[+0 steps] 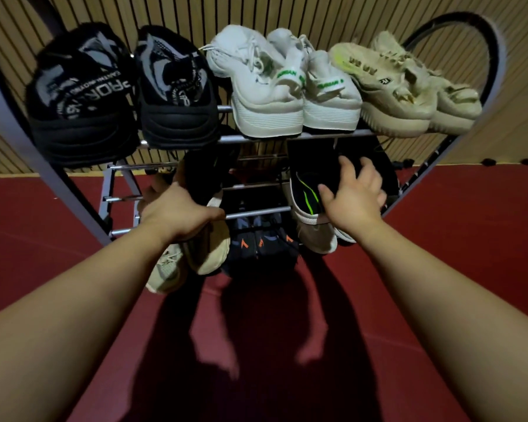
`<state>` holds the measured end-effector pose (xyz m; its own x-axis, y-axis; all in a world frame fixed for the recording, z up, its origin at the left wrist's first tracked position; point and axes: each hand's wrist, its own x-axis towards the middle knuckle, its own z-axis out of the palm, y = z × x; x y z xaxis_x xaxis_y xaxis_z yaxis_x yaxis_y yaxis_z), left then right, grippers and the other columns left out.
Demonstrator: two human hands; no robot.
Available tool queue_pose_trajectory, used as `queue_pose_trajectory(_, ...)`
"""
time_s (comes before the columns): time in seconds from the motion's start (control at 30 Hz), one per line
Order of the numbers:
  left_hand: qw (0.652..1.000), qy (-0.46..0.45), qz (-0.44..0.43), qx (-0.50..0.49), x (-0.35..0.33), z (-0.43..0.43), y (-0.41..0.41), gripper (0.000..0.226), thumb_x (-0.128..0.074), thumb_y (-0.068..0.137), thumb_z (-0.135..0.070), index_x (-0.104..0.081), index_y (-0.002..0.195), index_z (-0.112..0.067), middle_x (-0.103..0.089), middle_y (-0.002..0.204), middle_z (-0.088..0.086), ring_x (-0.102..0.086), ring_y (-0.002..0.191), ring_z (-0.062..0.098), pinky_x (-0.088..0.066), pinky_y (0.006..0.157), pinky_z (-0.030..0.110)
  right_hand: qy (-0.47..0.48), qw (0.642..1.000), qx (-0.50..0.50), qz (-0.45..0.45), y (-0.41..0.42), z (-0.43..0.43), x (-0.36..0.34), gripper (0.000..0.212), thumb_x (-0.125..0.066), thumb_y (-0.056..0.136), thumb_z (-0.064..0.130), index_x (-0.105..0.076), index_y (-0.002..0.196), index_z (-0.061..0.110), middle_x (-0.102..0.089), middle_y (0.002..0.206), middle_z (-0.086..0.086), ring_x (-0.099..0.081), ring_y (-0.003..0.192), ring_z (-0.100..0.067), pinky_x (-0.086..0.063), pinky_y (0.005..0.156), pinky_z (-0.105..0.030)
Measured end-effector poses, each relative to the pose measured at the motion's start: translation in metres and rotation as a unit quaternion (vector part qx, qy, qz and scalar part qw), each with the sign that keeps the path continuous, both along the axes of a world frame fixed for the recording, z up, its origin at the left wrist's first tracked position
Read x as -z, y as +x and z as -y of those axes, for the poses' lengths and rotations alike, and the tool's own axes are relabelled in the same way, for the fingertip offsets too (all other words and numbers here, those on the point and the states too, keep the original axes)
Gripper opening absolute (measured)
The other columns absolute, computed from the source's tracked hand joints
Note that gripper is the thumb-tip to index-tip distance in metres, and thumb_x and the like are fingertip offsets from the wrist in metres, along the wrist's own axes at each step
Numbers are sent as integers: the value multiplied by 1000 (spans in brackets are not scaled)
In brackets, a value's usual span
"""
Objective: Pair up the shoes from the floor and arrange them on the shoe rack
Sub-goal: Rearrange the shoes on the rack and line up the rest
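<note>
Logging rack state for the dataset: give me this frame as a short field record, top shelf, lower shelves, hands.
top_shelf: black pair, white pair, beige pair, left to right
lower_shelves: black shoe with green stripe; dark pair with orange marks; beige shoes at lower left
left_hand: on a rack rail, by the beige shoes
right_hand: fingers spread, on the green-striped shoe
floor: red

Paired shoes (269, 86) on metal rack (256, 212)

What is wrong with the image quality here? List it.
Head view: wide-angle bending curves the shoe rack frame; lower shelves are dim, dark shoes hard to read; the arms throw heavy shadows on the red floor; left hand and right hand slightly soft.
</note>
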<state>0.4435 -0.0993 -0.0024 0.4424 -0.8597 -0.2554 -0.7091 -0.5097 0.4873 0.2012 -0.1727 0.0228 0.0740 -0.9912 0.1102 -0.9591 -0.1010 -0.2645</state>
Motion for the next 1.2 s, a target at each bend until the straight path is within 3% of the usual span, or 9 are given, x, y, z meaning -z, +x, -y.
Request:
queue_pose_trajectory(0.1,999,-43,-4,29,0,-21,8,105,-71,71,-55,-7,150,-30,-48,140,9,-48,124,35,-40,96,36,-41,997,-66,-30,7,-3,-8,71,-55,89,43,-26,145,12,-12,153,-17,-10,141,-31,-17,109,-44)
queue_pose_trajectory(0.37,974,-114,54,189,11,-67,36,118,-56,50,-76,3,146,-40,-45,130,14,-39,120,32,-33,101,37,-7,950,-276,-147,39,-18,-13,98,-65,74,59,-16,149,18,-16,152,-14,-8,143,-28,-5,114,-41)
queue_pose_trajectory(0.5,933,-177,65,307,8,-76,43,112,-60,59,-69,-2,149,-36,-29,143,3,-32,130,24,-32,107,41,33,923,-347,-165,39,-15,-29,108,-72,68,56,-9,150,26,-29,141,-13,-17,138,-30,-16,112,-41)
queue_pose_trajectory(0.63,886,-227,102,390,4,-66,31,107,-60,64,-65,-8,151,-31,-26,149,6,-31,135,28,-33,106,48,40,872,-408,-267,29,-21,-46,116,-75,64,57,1,149,36,-12,155,-9,-13,141,-31,-19,112,-42)
queue_pose_trajectory(0.73,870,-220,110,428,4,-57,16,108,-58,63,-71,-7,150,-34,-24,150,8,-28,137,27,-27,111,40,-7,864,-426,-269,7,-30,-52,104,-68,62,64,-20,148,33,-39,142,-4,-42,125,-27,-36,97,-41)
queue_pose_trajectory(0.9,856,-231,113,448,2,-31,-19,94,-33,75,-83,-2,150,-36,-16,156,8,-21,142,26,-21,113,40,-41,905,-370,-207,-61,-39,-58,89,-49,64,69,-40,141,24,-54,125,-7,-56,106,-30,-48,86,-42)
queue_pose_trajectory(1.0,911,-273,-32,309,5,-10,-41,90,-23,83,-77,-10,152,-20,-28,149,15,-29,138,29,-24,113,37,-30,956,-258,-135,-112,-45,-53,87,-66,67,57,-35,143,26,-52,130,-12,-51,115,-35,-43,94,-39)
queue_pose_trajectory(1.1,963,-208,-89,146,13,8,-55,84,-46,89,-57,-15,150,-9,-27,150,20,-26,139,31,-19,113,31,-5,993,-105,-50,-151,-51,-44,90,-76,70,46,-30,145,27,-44,139,-10,-40,127,-33,-36,102,-39)
queue_pose_trajectory(1.2,977,-134,-37,161,15,17,-79,98,-67,80,-49,-10,151,-12,-19,151,24,-20,140,36,-21,115,35,-20,999,26,1,-157,-45,-36,85,-70,74,49,-29,146,28,-43,141,-8,-38,130,-31,-36,103,-40)
